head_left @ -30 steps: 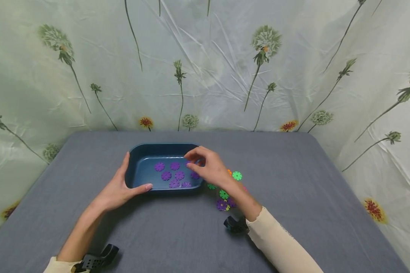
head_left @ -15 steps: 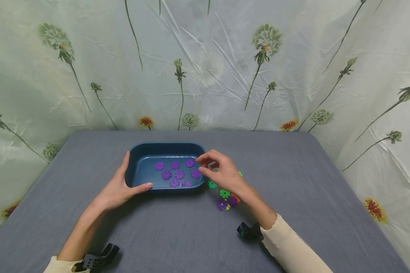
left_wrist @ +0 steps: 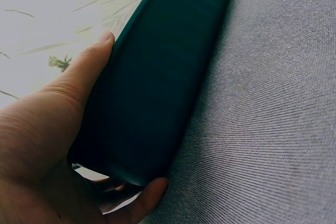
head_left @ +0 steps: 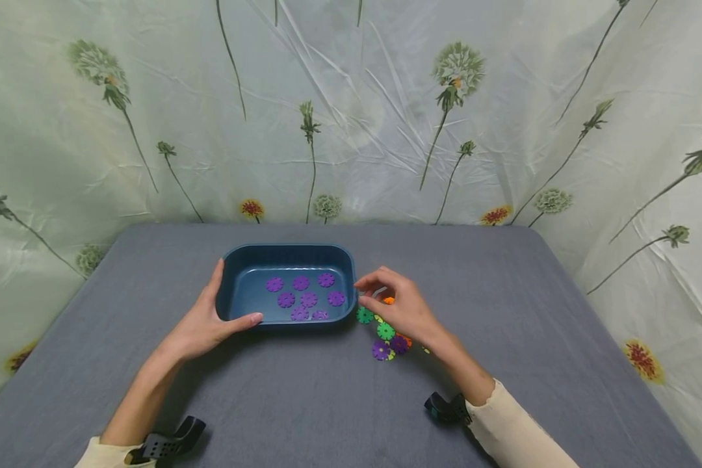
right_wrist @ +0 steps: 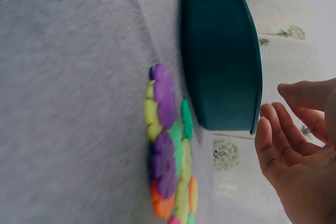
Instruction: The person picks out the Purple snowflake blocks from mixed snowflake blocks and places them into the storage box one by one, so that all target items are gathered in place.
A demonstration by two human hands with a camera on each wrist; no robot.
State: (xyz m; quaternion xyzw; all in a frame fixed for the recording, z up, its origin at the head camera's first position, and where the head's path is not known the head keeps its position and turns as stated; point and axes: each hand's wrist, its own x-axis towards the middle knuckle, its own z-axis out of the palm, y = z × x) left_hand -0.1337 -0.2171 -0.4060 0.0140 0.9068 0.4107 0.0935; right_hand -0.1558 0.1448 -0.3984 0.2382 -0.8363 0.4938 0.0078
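A dark blue rectangular tray (head_left: 286,255) stands on the table with several purple flower-shaped discs (head_left: 309,299) lying flat inside. My left hand (head_left: 194,328) grips its left end, thumb over the near rim; in the left wrist view the hand (left_wrist: 42,135) wraps the tray's end (left_wrist: 147,77). Just off the tray's right end hovers my right hand (head_left: 403,307), fingers loosely bent and holding nothing. In the right wrist view, thumb and fingers of that hand (right_wrist: 299,150) are apart. Beneath and in front of it lies a loose pile of coloured discs, partly hidden.
The pile includes a green disc (head_left: 385,331), a purple disc (head_left: 381,350) and orange and yellow ones, close to the tray's right corner. Grey cloth (head_left: 292,403) covers the table. A flower-print curtain (head_left: 374,117) hangs behind the far edge.
My right hand has left the inside of the tray, moving right and toward me over the pile. A purple disc at the tray's right side has come into full sight. The left hand keeps its grip.
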